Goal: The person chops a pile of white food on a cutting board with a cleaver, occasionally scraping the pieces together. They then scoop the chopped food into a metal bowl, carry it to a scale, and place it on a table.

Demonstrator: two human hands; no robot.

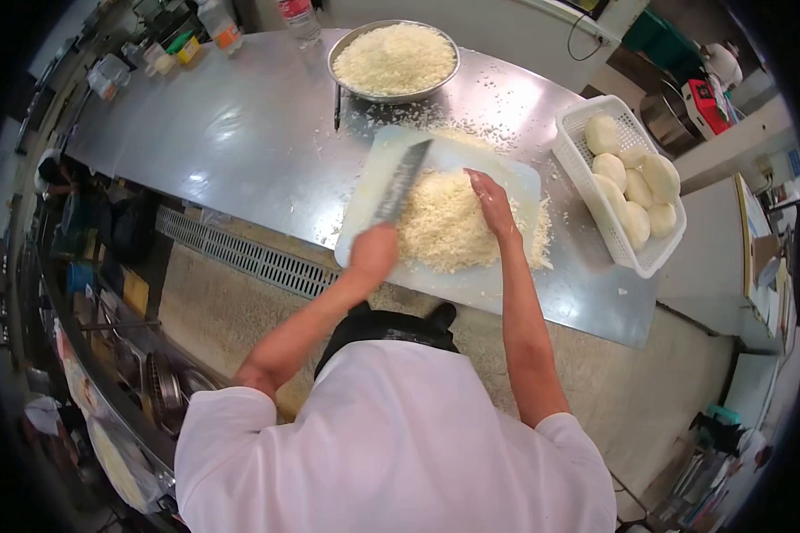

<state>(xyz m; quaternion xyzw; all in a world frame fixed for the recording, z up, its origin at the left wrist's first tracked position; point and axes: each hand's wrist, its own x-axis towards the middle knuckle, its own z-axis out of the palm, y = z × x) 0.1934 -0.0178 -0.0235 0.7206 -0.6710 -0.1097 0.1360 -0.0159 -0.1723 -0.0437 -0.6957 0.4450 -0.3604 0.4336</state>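
My left hand (374, 250) is wrapped round the handle of a kitchen knife (403, 182) with a broad, dark blade. The blade slants over the left side of a heap of finely chopped, pale vegetable (447, 222), slightly smeared by motion. My right hand (493, 202) rests against the right side of the heap, fingers stretched out and holding nothing. Beneath the heap lies a pale cutting board (364, 202), with loose bits scattered on it and around it.
Beyond the board, a round metal bowl (332, 62) is piled with chopped vegetable. A white plastic basket (580, 197) of peeled, round white vegetables stands at right on the steel table (240, 151). Bottles (219, 25) line the far left edge. A floor drain grate (240, 253) runs below.
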